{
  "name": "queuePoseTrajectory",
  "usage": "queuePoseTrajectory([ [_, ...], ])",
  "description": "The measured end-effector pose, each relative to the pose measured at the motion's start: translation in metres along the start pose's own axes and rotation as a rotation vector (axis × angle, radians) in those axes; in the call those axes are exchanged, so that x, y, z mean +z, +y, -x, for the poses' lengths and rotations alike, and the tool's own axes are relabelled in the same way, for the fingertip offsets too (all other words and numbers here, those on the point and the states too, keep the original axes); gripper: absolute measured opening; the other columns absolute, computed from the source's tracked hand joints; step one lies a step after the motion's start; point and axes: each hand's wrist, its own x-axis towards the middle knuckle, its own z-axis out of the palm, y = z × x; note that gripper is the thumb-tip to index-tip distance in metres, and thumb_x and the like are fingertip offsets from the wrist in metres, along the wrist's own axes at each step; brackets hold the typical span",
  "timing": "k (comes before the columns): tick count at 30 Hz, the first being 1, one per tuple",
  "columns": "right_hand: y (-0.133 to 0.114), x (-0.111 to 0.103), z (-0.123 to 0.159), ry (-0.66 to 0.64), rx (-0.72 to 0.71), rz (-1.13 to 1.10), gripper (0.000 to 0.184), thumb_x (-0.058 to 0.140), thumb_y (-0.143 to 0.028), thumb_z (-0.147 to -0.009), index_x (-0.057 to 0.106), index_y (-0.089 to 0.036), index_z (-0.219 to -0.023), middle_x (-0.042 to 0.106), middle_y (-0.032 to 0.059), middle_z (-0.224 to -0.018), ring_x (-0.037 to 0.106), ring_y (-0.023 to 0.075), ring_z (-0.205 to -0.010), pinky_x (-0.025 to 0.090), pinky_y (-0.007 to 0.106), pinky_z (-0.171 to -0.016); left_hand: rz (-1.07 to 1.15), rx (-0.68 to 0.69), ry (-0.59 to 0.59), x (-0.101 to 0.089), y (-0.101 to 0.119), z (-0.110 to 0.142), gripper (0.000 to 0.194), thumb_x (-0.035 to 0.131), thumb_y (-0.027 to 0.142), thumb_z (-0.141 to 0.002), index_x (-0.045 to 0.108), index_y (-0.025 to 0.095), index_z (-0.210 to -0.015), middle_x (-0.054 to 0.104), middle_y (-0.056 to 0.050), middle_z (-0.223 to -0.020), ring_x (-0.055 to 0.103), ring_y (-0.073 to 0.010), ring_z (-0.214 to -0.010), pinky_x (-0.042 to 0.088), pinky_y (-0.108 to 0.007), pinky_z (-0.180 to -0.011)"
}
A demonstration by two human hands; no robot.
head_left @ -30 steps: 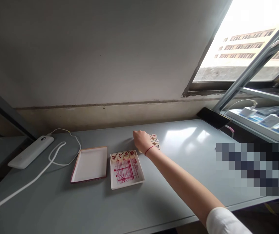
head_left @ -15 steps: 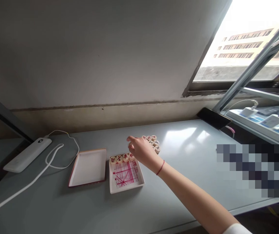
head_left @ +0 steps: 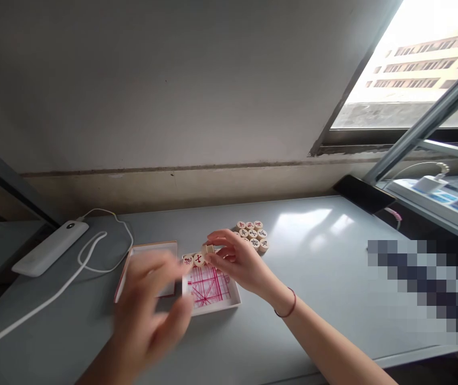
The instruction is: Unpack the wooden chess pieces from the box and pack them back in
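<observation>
Hands both above the grey worktop (head_left: 312, 299), close together at a shallow white box (head_left: 216, 308). Right hand (head_left: 241, 263) over the far edge of the box, thumb and fingertips pinching a pale wooden piece (head_left: 209, 249) turned side-on; cannot tell whether single or doubled. Left hand (head_left: 142, 307) nearer the camera and badly blurred, thumb and fingers spread apart, in front of the box's left side; cannot tell whether touching the box or just short of it.

Inside the box, at the left end of the far wall, two round discs (head_left: 199, 259) with characters, face up and side by side, just left of the pinched piece. Flat on the box bottom, a sheet with magenta lines (head_left: 207, 291). Beyond the right hand, on the worktop, a tight cluster of round pieces (head_left: 253, 233), face up in rows, far row lettered in red, partly hidden by the hand.

Left of the box, a second shallow tray (head_left: 167, 246), partly covered by the left hand. Farther left, a white power bank (head_left: 50, 248) and a curling white cable (head_left: 62, 291). Around the right wrist, a dark red cord (head_left: 290, 305).
</observation>
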Motion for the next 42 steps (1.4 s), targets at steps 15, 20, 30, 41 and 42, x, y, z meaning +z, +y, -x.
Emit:
queuePoseTrajectory([
  [15,0.018,0.007,-0.003,-0.092,0.114,-0.276,0.027,0.066,-0.038,-0.08,0.057,-0.018,-0.096,0.067,0.005,-0.095,0.065,0.0127,-0.077,0.057,0.024,-0.065,0.174,0.05,-0.123,0.037,-0.042,-0.034,0.012,0.051,0.019,-0.091,0.056,0.023,-0.101,0.06,-0.003,-0.107,0.063,-0.0145,-0.092,0.052,-0.026,-0.079],
  [20,0.023,0.0,-0.003,0.004,0.116,-0.133,0.022,0.063,-0.035,-0.082,0.06,-0.019,-0.097,0.064,0.0077,-0.107,0.065,0.0149,-0.084,0.058,0.026,-0.066,0.198,0.019,-0.256,0.042,-0.048,-0.028,0.012,0.054,0.009,-0.08,0.053,0.021,-0.078,0.059,-0.001,-0.096,0.06,-0.0147,-0.088,0.049,-0.029,-0.081],
  [30,0.031,0.025,0.007,-0.079,-0.254,0.5,0.029,0.051,-0.01,-0.086,0.06,-0.024,-0.11,0.064,0.0057,-0.109,0.063,0.0166,-0.094,0.053,0.03,-0.079,0.022,-0.003,-0.304,0.037,-0.056,-0.031,0.024,0.049,0.016,-0.082,0.056,0.021,-0.104,0.059,-0.007,-0.109,0.053,-0.0238,-0.104,0.044,-0.039,-0.089],
  [41,0.041,0.045,0.009,-0.045,-0.32,0.961,0.007,0.056,-0.017,-0.086,0.06,-0.02,-0.091,0.066,0.0035,-0.081,0.061,0.0151,-0.069,0.038,0.023,-0.053,-0.102,-0.088,-0.262,0.047,-0.069,-0.027,0.041,0.04,0.011,-0.083,0.058,0.021,-0.118,0.062,-0.006,-0.118,0.051,-0.0243,-0.107,0.042,-0.04,-0.091],
  [42,0.041,0.046,0.009,-0.048,-0.336,0.963,0.007,0.054,-0.017,-0.087,0.06,-0.02,-0.088,0.066,0.0034,-0.08,0.061,0.015,-0.069,0.038,0.023,-0.053,-0.101,-0.089,-0.267,0.047,-0.069,-0.027,0.04,0.04,0.011,-0.083,0.058,0.021,-0.117,0.062,-0.006,-0.118,0.051,-0.0244,-0.107,0.042,-0.04,-0.091],
])
